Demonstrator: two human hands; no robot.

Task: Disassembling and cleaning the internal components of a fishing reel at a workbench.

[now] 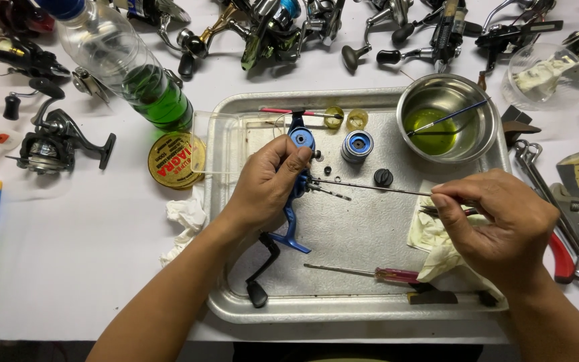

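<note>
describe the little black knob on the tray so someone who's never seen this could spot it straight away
Find the metal tray in the middle of the white table, then the steel bowl of green liquid at its far right corner. The small black knob lies just below the bowl's left side; it is round, black and ribbed, unlike the silver-blue spool beside it.

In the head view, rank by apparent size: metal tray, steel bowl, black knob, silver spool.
1. Metal tray, plainly largest.
2. Steel bowl.
3. Silver spool.
4. Black knob, smallest.
All lie on the tray at similar distance, so the order looks reliable.
</note>
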